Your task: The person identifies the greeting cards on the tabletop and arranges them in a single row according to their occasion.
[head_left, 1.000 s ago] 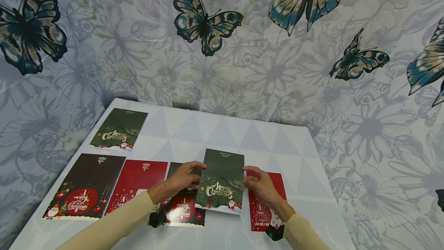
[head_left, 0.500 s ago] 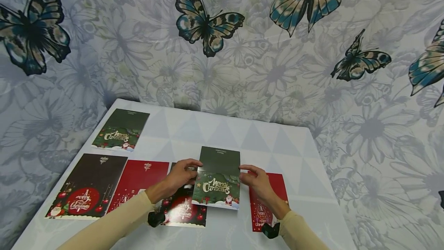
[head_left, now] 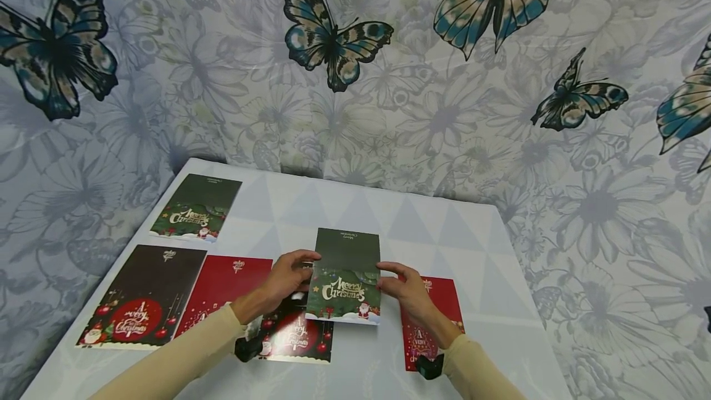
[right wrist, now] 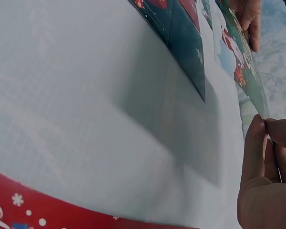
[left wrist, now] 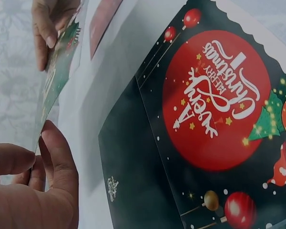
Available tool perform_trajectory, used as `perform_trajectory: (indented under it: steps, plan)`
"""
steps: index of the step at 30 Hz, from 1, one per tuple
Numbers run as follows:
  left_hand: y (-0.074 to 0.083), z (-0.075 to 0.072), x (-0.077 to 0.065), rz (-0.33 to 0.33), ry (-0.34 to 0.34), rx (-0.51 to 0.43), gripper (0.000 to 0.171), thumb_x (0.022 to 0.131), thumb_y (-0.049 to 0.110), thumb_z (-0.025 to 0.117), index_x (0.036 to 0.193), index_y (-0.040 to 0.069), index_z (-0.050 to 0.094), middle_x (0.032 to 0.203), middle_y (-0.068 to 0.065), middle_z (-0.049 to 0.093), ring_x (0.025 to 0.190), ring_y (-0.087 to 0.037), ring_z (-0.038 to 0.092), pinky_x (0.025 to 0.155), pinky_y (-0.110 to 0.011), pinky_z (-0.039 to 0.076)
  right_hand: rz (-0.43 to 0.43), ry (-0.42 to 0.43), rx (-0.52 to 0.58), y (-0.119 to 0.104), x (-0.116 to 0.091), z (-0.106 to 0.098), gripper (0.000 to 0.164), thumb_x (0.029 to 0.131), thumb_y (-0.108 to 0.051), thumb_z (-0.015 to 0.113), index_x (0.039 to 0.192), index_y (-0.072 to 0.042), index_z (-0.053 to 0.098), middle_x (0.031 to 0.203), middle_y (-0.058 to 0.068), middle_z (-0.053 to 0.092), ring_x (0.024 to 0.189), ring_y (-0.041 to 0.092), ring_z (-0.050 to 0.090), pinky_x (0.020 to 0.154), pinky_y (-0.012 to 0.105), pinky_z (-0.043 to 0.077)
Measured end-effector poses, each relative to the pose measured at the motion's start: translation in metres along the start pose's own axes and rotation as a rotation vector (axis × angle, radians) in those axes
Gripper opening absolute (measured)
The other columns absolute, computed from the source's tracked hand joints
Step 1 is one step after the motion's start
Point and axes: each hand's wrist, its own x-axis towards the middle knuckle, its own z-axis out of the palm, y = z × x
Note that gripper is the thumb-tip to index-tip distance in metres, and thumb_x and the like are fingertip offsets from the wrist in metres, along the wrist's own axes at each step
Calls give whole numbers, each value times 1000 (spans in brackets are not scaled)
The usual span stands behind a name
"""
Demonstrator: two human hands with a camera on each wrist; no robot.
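Observation:
Held up above the table is an unfolded green Christmas card (head_left: 345, 276) with "Merry Christmas" lettering. My left hand (head_left: 289, 275) pinches its left edge between thumb and fingers, and my right hand (head_left: 410, 292) pinches the right edge. The left wrist view shows the green card (left wrist: 57, 86) edge-on, off the tabletop. Below it and to the left lies a black card with a red circle (head_left: 297, 335), partly covered by the green card and my left hand. A red card (head_left: 441, 301) lies under my right hand and forearm, partly hidden.
On the table's left lie another black card (head_left: 139, 301) and a red card (head_left: 236, 276), the latter partly behind my left forearm. A second green card (head_left: 197, 208) lies at the back left corner. The white table (head_left: 439, 227) meets a butterfly-patterned backdrop (head_left: 355, 122).
Both hands have moved the green card slightly left and away from me. The cards on the table have kept their places; the head view has shifted a little.

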Motion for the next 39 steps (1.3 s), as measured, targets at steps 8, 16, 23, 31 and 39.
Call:
perform_trajectory:
  steps: [8,16,23,31,39]
  plan:
    - [-1,-7,0,14,12,-36,40,99,0,52,140,1,53,136,-25,55,97,-24,68,82,-45,60,17,84,-29,-5,13,10,42,96,-6,65,137,0,56,110,21,72,95,17,71,97,39,55]
    - [1,-17,-1,19,-37,-2,52,98,-1,56,148,6,46,151,-23,44,91,-19,65,73,-39,61,14,129,-11,-14,29,17,42,94,-4,65,136,0,57,110,20,72,94,16,71,95,39,57]
    - [0,-23,-1,53,7,36,53,98,-2,55,149,10,47,152,-21,43,78,-17,63,66,-34,57,27,109,4,-18,35,22,44,95,-4,65,138,-1,56,125,24,62,91,15,70,89,40,59]
    - [-2,-31,2,110,65,98,51,98,-3,53,148,8,48,149,-23,45,56,-12,44,56,-26,40,36,65,34,-16,36,29,43,96,-2,62,138,0,56,138,21,53,99,18,70,83,38,60]
    - [-5,-41,4,104,112,131,50,100,0,52,147,13,49,151,-21,44,54,-12,35,57,-28,36,19,11,29,-11,37,40,42,96,-1,62,137,1,56,137,23,54,96,20,71,86,43,59]
